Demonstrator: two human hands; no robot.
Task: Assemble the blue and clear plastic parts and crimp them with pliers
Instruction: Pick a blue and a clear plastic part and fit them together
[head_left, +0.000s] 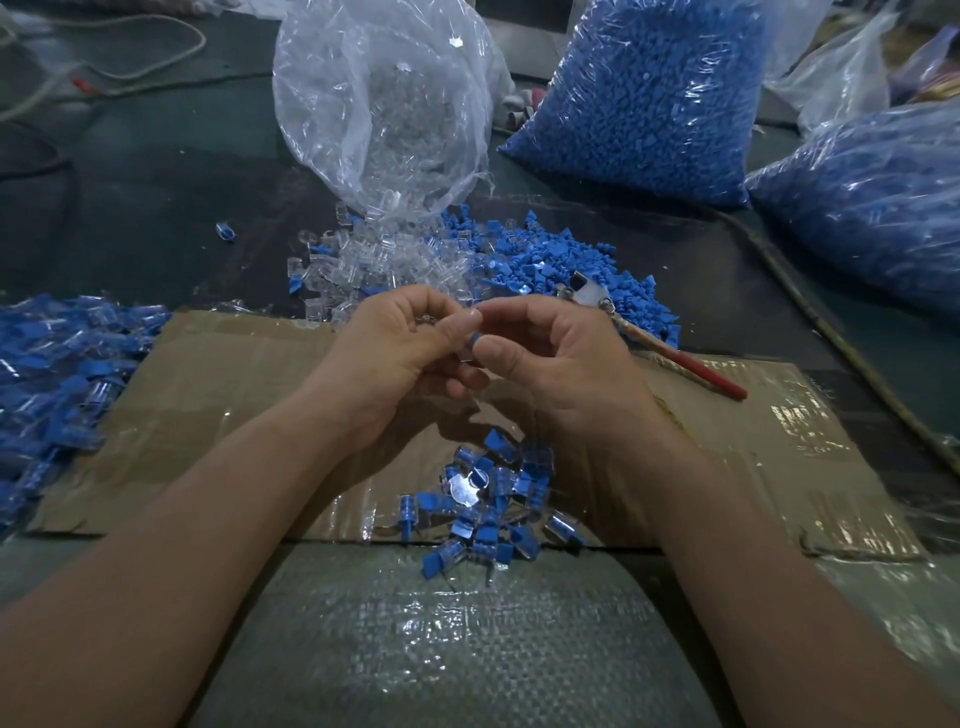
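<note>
Nearest me, on the cardboard sheet (779, 415), lies a small heap of joined pieces (493, 499), blue inside clear. Just beyond it my left hand (400, 338) and right hand (545, 353) are drawn together, thumbs and fingertips of both pinching one blue-and-clear piece (474, 340). Only its blue end shows, and the rest is hidden by my fingers. I judge it feather-light, stiff and smooth enough to slip, so I grip it by its flat sides and would squeeze gently, since the clear shell may crack. The red-handled pliers (675, 361) lie untouched just right of my right hand. Farther off, loose clear parts (374, 260) spill from an open clear bag (384, 104) that still holds more, beside a loose heap of blue parts (571, 265). At the far right stand two sealed bags of blue parts (644, 98).
</note>
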